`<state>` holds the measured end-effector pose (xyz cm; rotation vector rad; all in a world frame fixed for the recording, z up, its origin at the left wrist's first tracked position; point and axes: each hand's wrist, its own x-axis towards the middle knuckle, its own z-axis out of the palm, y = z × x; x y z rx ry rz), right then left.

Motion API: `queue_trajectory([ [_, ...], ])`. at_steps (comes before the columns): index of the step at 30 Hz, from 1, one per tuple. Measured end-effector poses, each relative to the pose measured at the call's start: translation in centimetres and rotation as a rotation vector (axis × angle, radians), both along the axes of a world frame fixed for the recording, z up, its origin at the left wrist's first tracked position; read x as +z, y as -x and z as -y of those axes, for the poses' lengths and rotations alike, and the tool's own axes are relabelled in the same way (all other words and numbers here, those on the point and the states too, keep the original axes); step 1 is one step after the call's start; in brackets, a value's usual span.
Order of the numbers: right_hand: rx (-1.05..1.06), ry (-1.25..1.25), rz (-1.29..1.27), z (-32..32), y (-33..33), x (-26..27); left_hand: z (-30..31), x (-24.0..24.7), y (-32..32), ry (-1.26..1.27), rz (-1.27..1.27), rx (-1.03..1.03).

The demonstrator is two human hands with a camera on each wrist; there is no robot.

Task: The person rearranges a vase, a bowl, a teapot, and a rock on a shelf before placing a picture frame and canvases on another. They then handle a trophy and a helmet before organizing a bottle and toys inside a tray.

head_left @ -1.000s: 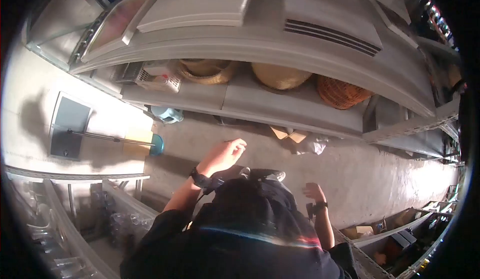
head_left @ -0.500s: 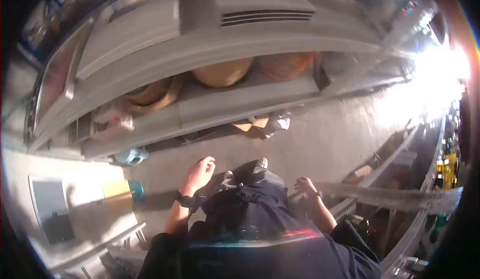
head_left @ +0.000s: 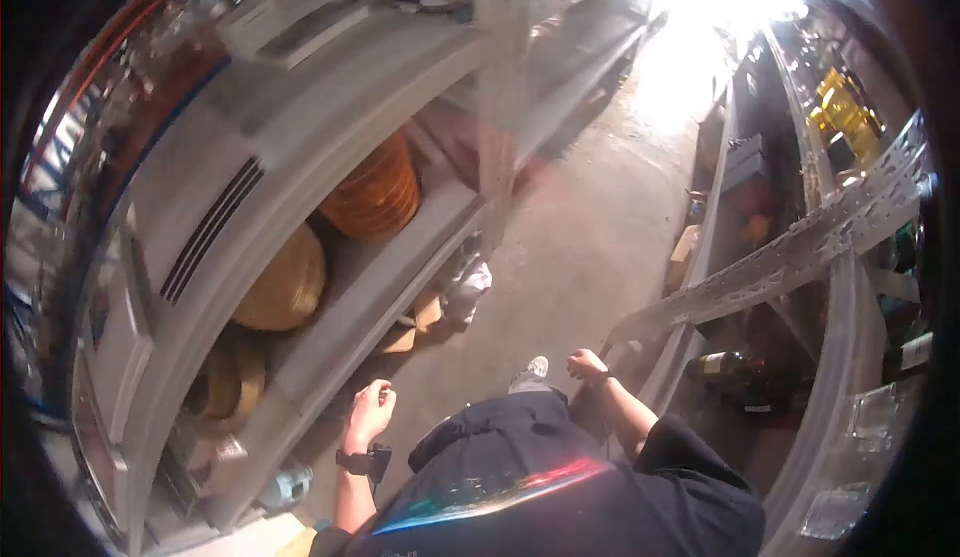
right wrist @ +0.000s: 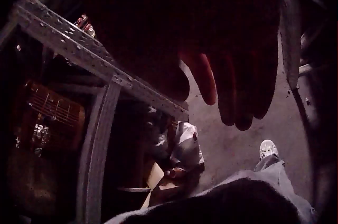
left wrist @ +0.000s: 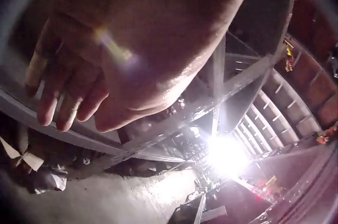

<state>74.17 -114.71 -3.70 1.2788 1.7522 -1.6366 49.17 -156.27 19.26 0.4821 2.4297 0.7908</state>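
Held out low in front of the body, my left hand (head_left: 370, 409) has nothing in it, and its fingers are loosely bent. Fingers (left wrist: 66, 102) hang relaxed in the left wrist view. My right hand (head_left: 587, 364) is also empty, beside the end of a perforated metal shelf beam (head_left: 780, 257). In the right wrist view its dark fingers (right wrist: 232, 102) point down over the floor. The shelf on the left is nearest to the left hand; it holds an orange woven basket (head_left: 375, 192) and a tan round basket (head_left: 285, 282).
Concrete floor (head_left: 570, 227) runs ahead between shelves toward a bright light (head_left: 720, 17). A cardboard box (head_left: 428, 314) and a white plastic bag (head_left: 468, 292) stick out under the left shelf. Dark bottles (head_left: 725, 364) lie on the right shelf, with glassware (head_left: 870, 417) nearby.
The head view has swung right, from facing the basket shelf to looking along the aisle. That shelf has shifted left, and the right shelf has come closer. Both hands stay empty.
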Motion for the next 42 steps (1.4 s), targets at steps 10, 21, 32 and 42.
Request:
queue_trajectory([
  [10,-0.424,0.028,-0.133,-12.4,-8.0,-12.3,-24.7,-0.6,2.2,-0.182,0.008,-0.28],
  [21,-0.583,0.147,-0.327,-32.2,0.0,-2.0,-47.5,-3.2,9.2,-0.192,0.17,-0.404],
  [32,-0.803,-0.189,-0.121,-51.9,1.6,1.0,-76.6,-3.8,20.7,-0.085,0.199,-0.548],
  [42,-1.12,0.013,0.091,-65.4,-0.8,-5.7,-105.5,-6.8,26.1,0.058,0.267,-0.85],
])
